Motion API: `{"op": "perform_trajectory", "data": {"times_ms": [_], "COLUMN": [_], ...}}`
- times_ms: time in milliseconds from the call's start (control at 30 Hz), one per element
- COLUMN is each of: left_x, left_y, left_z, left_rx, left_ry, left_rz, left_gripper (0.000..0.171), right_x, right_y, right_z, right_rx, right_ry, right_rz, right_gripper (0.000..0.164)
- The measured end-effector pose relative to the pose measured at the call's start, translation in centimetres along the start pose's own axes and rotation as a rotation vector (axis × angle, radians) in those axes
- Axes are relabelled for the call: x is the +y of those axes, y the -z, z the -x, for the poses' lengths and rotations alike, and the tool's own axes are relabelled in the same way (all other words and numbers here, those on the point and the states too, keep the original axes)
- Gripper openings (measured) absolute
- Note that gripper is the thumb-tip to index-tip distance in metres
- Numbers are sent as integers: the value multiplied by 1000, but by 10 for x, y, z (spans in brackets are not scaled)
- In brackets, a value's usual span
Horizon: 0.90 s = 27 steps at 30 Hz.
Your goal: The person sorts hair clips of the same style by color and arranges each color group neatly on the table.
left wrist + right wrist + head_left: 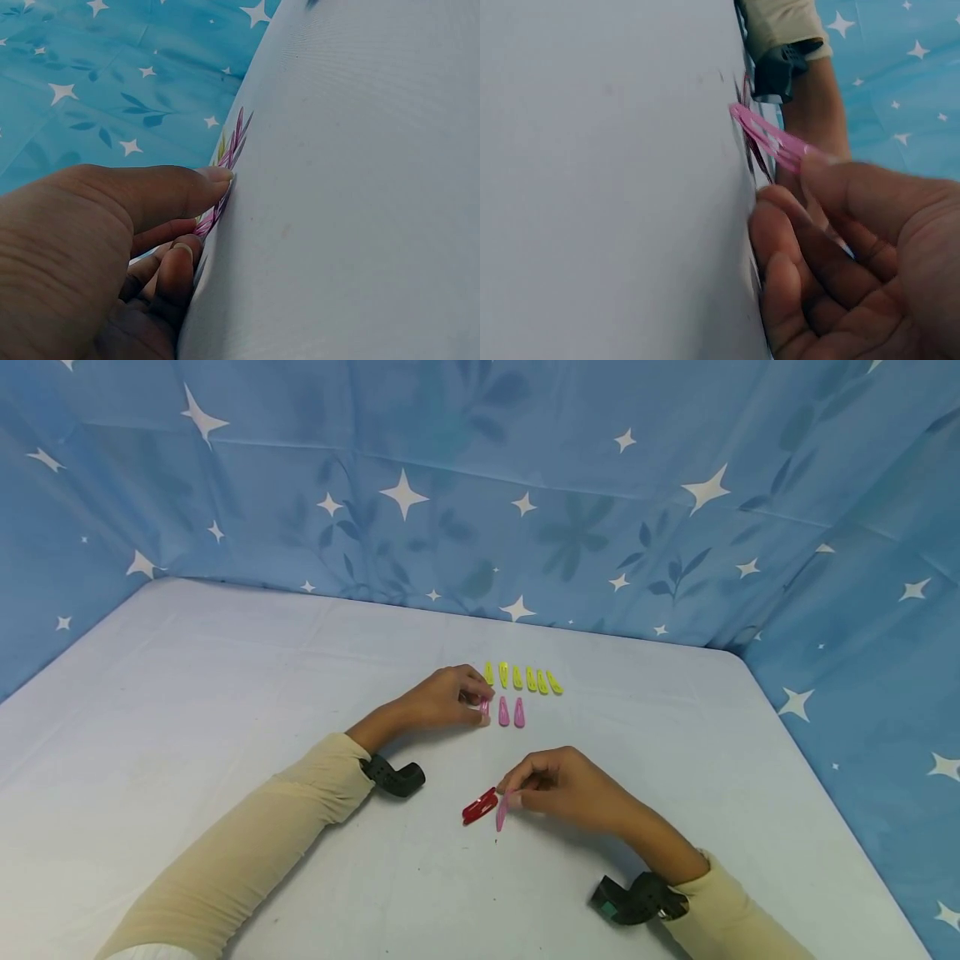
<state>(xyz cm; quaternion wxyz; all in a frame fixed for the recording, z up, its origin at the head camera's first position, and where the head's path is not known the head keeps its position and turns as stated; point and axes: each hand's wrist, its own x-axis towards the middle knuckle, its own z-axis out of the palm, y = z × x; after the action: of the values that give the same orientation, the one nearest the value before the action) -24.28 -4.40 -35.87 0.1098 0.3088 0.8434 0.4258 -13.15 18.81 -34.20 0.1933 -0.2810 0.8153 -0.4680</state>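
My left hand (450, 697) has its thumb and fingers around a pink snap hair clip (485, 706) at the left end of a short row on the table. Two more pink clips lie just right of it, one of them a pink clip (519, 712) at the row's right end. Nearer the front, my right hand (566, 787) pinches another pink hair clip (769, 139) by one end between thumb and finger, its other end pointing away from the hand. Red hair clips (480, 807) lie close together beside that clip; their exact number is unclear.
Behind the pink row, several yellow hair clips (531, 679) lie side by side. The white table (300, 652) runs back to a blue curtain (450, 527) with white stars. Each wrist wears a black camera mount, such as the left mount (393, 777).
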Motion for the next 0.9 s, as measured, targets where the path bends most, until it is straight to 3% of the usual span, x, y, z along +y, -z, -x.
{"op": "perform_trajectory", "data": {"times_ms": [200, 400, 600, 900], "left_x": [0, -1, -1, -2], "left_y": [1, 0, 1, -1], "left_z": [0, 0, 0, -1], "left_rx": [2, 1, -2, 1], "left_ry": [-10, -4, 1, 11], "left_rz": [-13, -7, -1, 3], "left_gripper": [37, 36, 36, 36], "right_x": [3, 3, 1, 2], "right_y": [5, 6, 5, 8], "right_z": [0, 0, 0, 0], "right_rx": [-32, -5, 43, 134], "right_ry": [4, -1, -26, -47], "right_rz": [-126, -104, -148, -79], "right_gripper": [7, 9, 13, 13]}}
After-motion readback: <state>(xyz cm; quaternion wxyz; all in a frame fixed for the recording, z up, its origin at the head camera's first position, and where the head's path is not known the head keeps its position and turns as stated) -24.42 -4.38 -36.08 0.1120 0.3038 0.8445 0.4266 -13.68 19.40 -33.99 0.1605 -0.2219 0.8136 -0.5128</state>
